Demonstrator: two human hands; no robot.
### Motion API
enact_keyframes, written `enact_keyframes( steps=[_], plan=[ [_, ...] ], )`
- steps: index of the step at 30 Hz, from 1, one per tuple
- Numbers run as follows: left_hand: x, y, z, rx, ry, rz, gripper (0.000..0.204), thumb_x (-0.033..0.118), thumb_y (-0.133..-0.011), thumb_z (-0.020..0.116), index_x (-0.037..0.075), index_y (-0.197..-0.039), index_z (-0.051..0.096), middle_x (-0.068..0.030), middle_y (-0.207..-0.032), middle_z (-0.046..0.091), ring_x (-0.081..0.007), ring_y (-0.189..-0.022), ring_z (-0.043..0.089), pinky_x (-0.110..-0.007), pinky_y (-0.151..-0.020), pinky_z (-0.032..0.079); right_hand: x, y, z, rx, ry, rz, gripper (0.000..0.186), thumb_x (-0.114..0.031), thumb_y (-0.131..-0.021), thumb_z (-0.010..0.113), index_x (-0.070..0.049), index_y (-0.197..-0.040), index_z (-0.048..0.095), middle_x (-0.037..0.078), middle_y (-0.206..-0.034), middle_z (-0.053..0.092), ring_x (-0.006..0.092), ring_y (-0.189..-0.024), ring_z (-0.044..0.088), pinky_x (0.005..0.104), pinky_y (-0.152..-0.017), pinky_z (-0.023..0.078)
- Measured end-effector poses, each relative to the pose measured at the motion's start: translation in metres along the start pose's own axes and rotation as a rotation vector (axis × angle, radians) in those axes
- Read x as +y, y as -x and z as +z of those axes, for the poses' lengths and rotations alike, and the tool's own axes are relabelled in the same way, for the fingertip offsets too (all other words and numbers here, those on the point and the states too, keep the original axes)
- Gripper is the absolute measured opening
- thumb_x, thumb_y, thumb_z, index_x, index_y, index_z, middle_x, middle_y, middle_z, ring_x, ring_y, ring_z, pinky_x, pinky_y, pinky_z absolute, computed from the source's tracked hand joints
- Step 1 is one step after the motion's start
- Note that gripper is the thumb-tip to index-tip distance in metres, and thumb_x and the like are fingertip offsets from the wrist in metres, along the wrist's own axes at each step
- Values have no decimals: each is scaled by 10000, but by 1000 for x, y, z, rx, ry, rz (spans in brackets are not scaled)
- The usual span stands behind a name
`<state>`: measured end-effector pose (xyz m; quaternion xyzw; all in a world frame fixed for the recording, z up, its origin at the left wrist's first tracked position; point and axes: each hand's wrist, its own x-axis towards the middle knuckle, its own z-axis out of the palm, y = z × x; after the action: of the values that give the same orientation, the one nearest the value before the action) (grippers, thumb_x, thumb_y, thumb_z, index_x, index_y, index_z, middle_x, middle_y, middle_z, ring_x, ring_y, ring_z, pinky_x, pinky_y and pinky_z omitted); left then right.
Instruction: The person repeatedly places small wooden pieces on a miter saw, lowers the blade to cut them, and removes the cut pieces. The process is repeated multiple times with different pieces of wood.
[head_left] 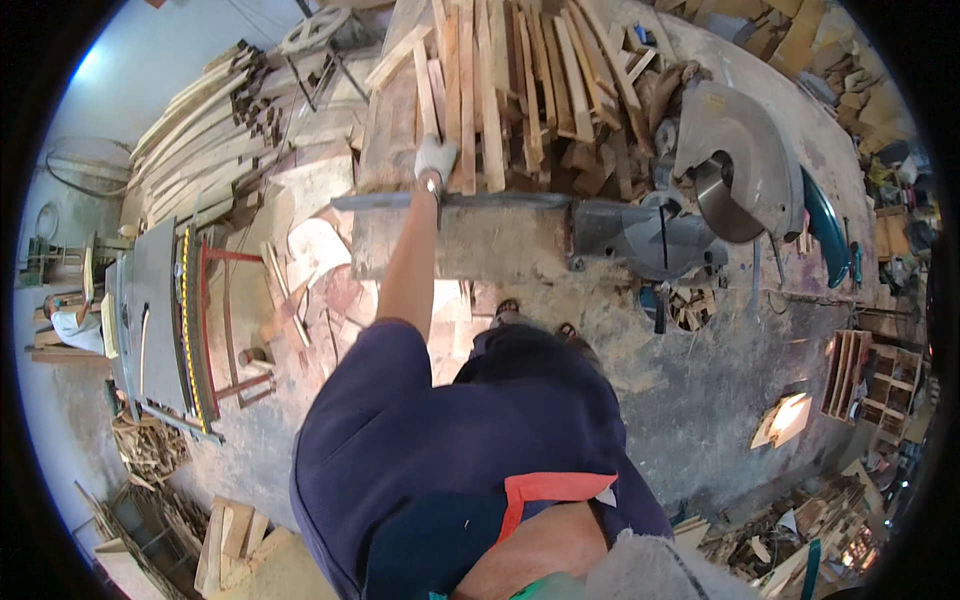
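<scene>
My left hand point(435, 164), in a pale glove, reaches forward to the near end of a narrow wooden board point(424, 90), its fingers closed on it. It is just above the long metal fence point(505, 200) of the bench. Several more boards point(490, 90) lie side by side beyond it. To the right stands a grey mitre saw point(730, 140) with a round blade. A pale grey, blurred shape point(655, 570) at the lower right may be my gloved right hand; its fingers cannot be made out.
A table saw point(155, 310) with a yellow scale stands left, with another person point(72, 328) behind it. Stacked planks point(190, 130) lie upper left. Offcuts point(310, 250) litter the floor. Wooden pallets point(880, 380) are at right, scrap wood point(780, 540) at lower right.
</scene>
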<state>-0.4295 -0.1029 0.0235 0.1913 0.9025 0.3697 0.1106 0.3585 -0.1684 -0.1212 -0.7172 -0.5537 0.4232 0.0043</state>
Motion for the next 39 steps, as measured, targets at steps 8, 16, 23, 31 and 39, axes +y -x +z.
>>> enact_keyframes(
  steps=[8, 16, 23, 31, 39],
  plan=[
    [2, 3, -43, -416, 1011, -188, 170, 194, -998, 629, 35, -1039, 674, 18, -794, 641, -97, -613, 555, -283, -558, 451, -54, -10, -32, -15, -280, -42, 378, -319, -1030, 592, -13, -1235, 675, 116, -935, 714, 206, -845, 724, 375, -655, 564],
    [43, 96, -79, -351, 874, -30, 155, 197, -1019, 624, 59, -1081, 657, 78, -779, 583, -26, -602, 489, -214, -534, 389, -227, -14, -98, 69, -301, -342, 335, -254, -1052, 562, -2, -1263, 626, 65, -935, 705, 126, -735, 666, 283, -581, 495],
    [67, 211, -24, -93, 1151, -299, 208, 289, -1036, 597, 85, -1066, 625, 32, -737, 586, -70, -535, 505, -241, -496, 422, -255, -65, -123, -107, -57, -640, 334, -197, -1046, 570, 3, -1308, 627, 55, -924, 696, 98, -718, 621, 288, -631, 488],
    [81, 315, 21, -172, 1445, -440, 450, 526, -1044, 520, 99, -1184, 504, 9, -680, 463, -129, -471, 420, -284, -441, 353, -241, -112, -173, -269, 15, -666, 309, -106, -978, 568, 33, -1246, 632, 127, -897, 684, 178, -733, 584, 312, -707, 478],
    [119, 405, 21, -99, 1630, -145, 526, 545, -1085, 381, 65, -1233, 537, -35, -777, 504, -124, -540, 432, -264, -479, 369, -221, -160, -207, -354, 152, -873, 359, -150, -972, 561, 21, -1279, 638, 147, -961, 709, 214, -739, 612, 343, -728, 496]
  ],
)
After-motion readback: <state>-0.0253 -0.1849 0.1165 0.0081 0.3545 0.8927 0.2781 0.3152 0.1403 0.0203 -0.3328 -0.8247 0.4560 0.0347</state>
